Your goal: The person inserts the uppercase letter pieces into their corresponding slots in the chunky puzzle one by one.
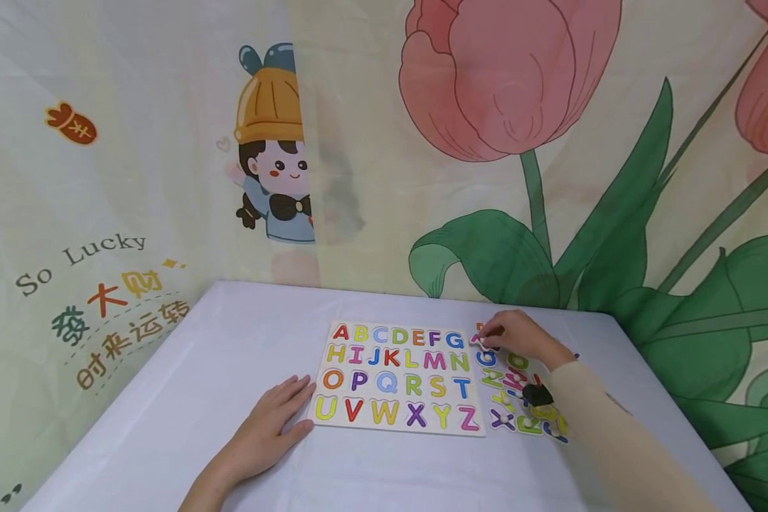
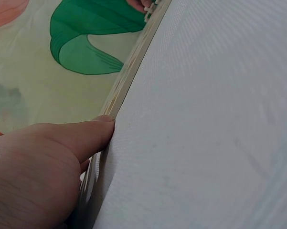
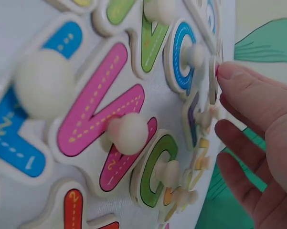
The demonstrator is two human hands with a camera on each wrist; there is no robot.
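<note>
A white wooden alphabet puzzle board (image 1: 402, 428) with colored letters A to Z lies on the table. My left hand (image 1: 265, 430) rests at its left edge, fingers extended; in the left wrist view the thumb (image 2: 93, 133) touches the board's side. Beyond the board's upper right corner, my right hand (image 1: 518, 336) pinches a small wooden letter piece (image 3: 213, 80) between thumb and fingers. That piece stands edge-on in the right wrist view, so its letter is hidden. Close by lie a blue G piece (image 3: 178, 59) and a pink letter piece (image 3: 83, 119), both with round knobs.
Several loose knobbed letter pieces, among them a purple X (image 1: 502, 419), spread right of the board, partly under the right forearm (image 1: 614, 434). A white cloth (image 1: 243, 341) covers the table. Behind it hangs a printed curtain (image 1: 371, 249) with tulips.
</note>
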